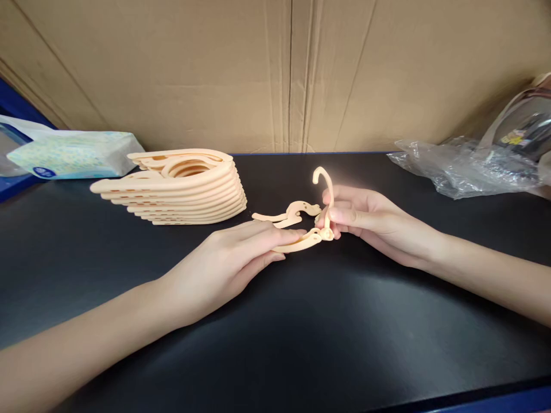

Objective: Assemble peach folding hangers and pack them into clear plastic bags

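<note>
In the middle of the head view, my left hand is closed on a cream plastic hanger arm, its fingers lying over the top and the thumb below. My right hand pinches a cream hanger hook that stands upright, curving to the left at its top. The hook's round base meets the right end of the arm; whether they are locked together I cannot tell. Just behind my fingers lies another curved cream hanger piece, partly hidden by both hands. A neat stack of folded hanger pieces sits to the left.
A tissue pack lies at the back left. Crumpled clear plastic bags are at the back right, beside a transparent bag with a strap. Cardboard walls off the rear of the black table.
</note>
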Motion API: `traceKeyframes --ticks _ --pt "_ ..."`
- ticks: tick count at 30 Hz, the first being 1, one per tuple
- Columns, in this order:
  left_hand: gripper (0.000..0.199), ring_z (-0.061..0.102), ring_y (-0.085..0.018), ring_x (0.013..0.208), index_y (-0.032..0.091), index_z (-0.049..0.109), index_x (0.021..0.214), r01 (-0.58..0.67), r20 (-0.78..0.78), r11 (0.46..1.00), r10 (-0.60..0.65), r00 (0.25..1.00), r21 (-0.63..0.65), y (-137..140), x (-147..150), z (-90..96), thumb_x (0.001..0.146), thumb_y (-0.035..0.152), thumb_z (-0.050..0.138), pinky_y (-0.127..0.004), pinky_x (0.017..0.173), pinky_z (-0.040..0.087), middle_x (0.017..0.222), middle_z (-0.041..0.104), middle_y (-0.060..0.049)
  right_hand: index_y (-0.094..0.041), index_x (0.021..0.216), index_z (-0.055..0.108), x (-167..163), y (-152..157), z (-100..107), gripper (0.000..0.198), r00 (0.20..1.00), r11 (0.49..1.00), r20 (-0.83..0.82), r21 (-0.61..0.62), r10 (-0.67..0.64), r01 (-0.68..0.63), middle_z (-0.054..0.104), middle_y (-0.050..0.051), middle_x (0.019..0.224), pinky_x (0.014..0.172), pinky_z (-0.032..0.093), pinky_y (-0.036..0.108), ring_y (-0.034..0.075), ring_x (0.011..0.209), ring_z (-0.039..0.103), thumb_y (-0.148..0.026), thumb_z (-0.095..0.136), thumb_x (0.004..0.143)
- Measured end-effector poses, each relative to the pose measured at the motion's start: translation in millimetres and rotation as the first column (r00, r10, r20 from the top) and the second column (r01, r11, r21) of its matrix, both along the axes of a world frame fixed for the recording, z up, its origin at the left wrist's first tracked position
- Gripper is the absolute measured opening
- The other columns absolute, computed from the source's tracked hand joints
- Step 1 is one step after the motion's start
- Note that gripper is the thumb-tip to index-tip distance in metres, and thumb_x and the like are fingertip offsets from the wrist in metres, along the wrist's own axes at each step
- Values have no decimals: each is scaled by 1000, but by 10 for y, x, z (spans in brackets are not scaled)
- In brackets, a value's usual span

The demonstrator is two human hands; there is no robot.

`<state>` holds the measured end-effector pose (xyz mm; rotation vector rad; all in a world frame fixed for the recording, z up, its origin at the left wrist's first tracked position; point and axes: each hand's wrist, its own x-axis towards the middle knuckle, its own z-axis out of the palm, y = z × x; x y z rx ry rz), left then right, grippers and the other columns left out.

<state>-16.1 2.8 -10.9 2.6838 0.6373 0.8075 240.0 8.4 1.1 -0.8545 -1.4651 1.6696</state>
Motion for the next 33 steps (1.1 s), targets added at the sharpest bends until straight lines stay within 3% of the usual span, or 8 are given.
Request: traceKeyframes --ticks 13,20,33 --pt "35 65 -11 107 15 59 132 3 -1 998 -3 1000 64 -30 -16 15 97 8 56 -16 95 49 118 70 -4 -20 88 59 -9 -35 -14 18 999 999 37 32 -25 24 67 -4 75 59 51 17 8 71 60 -31 73 89" --pt "37 66 -13 109 11 56 135 35 -31 990 -31 999 134 -23 -11 12 98 5 53 -21 97 50 118 71 -8 -19 88 60 1 -67 -4 20 993 995 87 72 -81 75 67 -4 73 57 52 15 8 69 61 -32 75 87" --pt "41 67 -18 106 17 57 138 16 -51 987 -8 999 163 -12 -50 8 98 8 53 -26 90 54 118 70 -9 -19 90 57 -26 -101 -8 24 987 986 87 118 -132 121 68 -4 72 56 51 16 8 68 63 -33 76 86"
